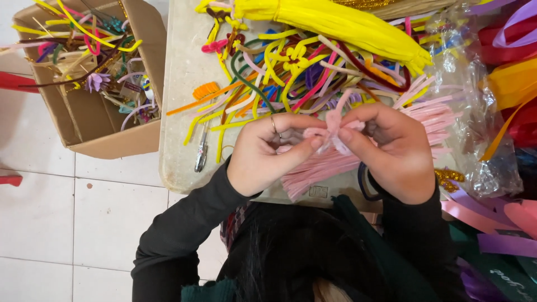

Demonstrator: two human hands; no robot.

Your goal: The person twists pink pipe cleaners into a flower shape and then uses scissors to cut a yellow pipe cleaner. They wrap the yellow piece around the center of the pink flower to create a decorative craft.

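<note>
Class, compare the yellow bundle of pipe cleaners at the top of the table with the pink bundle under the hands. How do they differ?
The yellow bundle is bright yellow; the pink bundle is pale pink. The yellow bundle lies apart from both hands near the table's far edge; the pink bundle lies partly hidden under the left hand and right hand, which pinch a bent pink pipe cleaner above it. Both are straight fuzzy stems packed together.

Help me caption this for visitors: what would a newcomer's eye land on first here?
At centre, the left hand and right hand pinch a pale pink pipe-cleaner piece between them. Behind them a tangle of bright pipe cleaners covers the table, with a yellow bundle at the top. A cardboard box of scraps stands at left.
</note>
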